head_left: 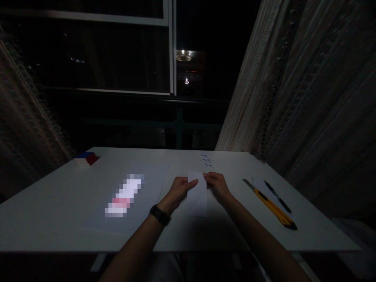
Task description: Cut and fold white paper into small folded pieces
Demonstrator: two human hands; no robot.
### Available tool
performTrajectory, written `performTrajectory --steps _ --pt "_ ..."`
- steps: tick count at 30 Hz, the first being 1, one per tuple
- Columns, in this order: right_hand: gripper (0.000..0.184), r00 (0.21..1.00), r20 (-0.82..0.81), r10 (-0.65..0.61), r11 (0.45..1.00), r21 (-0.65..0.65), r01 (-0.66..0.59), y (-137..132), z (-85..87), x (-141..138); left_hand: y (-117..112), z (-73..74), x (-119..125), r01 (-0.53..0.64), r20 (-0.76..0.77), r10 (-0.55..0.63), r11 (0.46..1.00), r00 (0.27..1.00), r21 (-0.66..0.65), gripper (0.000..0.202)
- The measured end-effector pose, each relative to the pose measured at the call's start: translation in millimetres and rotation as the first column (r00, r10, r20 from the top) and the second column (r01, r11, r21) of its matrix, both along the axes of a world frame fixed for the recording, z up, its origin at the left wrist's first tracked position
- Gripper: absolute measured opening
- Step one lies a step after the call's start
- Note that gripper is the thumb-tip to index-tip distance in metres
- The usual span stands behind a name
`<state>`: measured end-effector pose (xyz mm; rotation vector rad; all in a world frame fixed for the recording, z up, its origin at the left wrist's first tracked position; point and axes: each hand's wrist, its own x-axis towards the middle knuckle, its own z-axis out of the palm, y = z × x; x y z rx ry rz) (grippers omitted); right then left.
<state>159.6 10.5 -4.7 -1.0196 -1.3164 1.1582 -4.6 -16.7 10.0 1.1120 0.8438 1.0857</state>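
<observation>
A strip of white paper is held up between my two hands above the white table. My left hand, with a dark band on its wrist, pinches the strip's left edge, thumb on the near face. At the upper right corner my right hand grips the same paper between thumb and fingertips. The fingers behind the sheet are hidden. Beyond it, several small dark-marked pieces lie on the table.
To the right lie a yellow utility knife, blade out, and a dark pen by a white strip. A large paper sheet with a blurred bright patch lies left. A puzzle cube sits at the far left. Curtains flank the table.
</observation>
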Motion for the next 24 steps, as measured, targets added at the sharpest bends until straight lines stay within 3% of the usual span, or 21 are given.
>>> performTrajectory --steps 7,11,17,20,24 --pt "0.041 0.972 0.233 0.032 0.999 0.019 -0.038 -11.0 7.0 -7.3 4.8 -3.0 -1.8 -0.158 0.057 0.159 0.987 0.986 -0.015 0.036" --pt "0.041 0.958 0.288 0.011 0.999 0.045 -0.025 -8.8 2.5 -5.0 8.2 -6.0 -3.5 -0.158 0.109 0.159 0.987 0.981 -0.015 0.037" --pt "0.042 0.935 0.353 0.038 0.996 0.062 -0.064 -4.7 -4.1 -3.2 15.3 -11.8 -7.3 -0.304 0.145 0.308 0.951 0.940 -0.047 0.033" --pt "0.044 0.954 0.293 0.068 0.996 0.031 -0.081 -3.7 -3.4 -2.0 17.9 -12.9 -10.0 -0.343 0.159 0.349 0.937 0.923 -0.065 0.034" --pt "0.029 0.982 0.061 0.180 0.983 0.008 -0.181 -3.8 -0.5 4.0 19.9 -12.7 -13.2 -0.424 0.164 0.437 0.899 0.884 -0.108 0.033"
